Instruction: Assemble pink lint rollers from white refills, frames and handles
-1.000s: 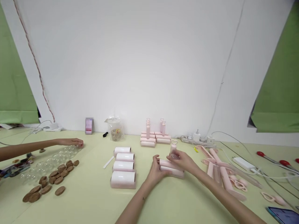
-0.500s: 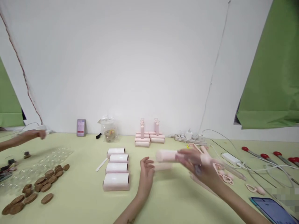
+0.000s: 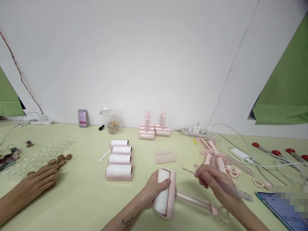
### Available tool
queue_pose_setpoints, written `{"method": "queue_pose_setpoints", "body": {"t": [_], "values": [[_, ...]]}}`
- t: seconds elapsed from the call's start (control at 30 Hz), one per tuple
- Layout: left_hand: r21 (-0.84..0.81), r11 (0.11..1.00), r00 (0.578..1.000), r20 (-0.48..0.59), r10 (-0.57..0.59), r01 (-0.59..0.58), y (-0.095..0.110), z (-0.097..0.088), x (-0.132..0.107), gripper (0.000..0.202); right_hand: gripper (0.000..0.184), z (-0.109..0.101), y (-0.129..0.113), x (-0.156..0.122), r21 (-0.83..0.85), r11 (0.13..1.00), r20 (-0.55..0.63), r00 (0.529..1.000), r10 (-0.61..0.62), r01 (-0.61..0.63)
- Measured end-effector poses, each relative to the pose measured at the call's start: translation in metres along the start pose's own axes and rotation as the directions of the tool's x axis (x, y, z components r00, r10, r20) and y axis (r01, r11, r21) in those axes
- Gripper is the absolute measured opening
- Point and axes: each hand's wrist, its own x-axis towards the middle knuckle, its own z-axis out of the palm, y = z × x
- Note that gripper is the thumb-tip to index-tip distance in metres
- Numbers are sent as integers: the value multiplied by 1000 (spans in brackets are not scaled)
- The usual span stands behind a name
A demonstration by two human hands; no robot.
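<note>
My left hand (image 3: 154, 187) is wrapped round the white roll of a pink lint roller (image 3: 164, 194) near the table's front edge; its clear handle (image 3: 194, 201) points right and ends in a pink heart loop. My right hand (image 3: 211, 179) pinches a thin clear rod (image 3: 231, 190) with a metal tip, held just above that handle. A loose clear pink cover (image 3: 165, 157) lies flat beyond my hands. To the left, several white rolls in pink holders (image 3: 119, 159) stand in a row.
Another person's hand (image 3: 36, 183) rests flat at the left by brown cork discs (image 3: 60, 159) and clear plastic domes. Stacked pink rollers (image 3: 154, 131) stand at the back wall beside a power strip (image 3: 198, 132). Pink handles (image 3: 214, 154), cables and a phone (image 3: 279, 210) lie right.
My right hand put aside the pink tube it was lifting and now pinches a clear rod. My left hand closed on a lint roller. The other person's hand came down to the cork discs.
</note>
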Motion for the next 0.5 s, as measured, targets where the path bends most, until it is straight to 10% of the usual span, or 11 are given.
{"method": "queue_pose_setpoints", "body": {"t": [0.2, 0.5], "values": [[267, 963, 990, -117, 78, -45, 5, 14, -4, 29, 16, 21, -30, -11, 193, 974, 234, 970, 67, -114], [257, 964, 987, -127, 95, -60, 7, 12, -4, 31, 11, 32, -32, -11, 451, 850, 236, 955, 180, -272]]}}
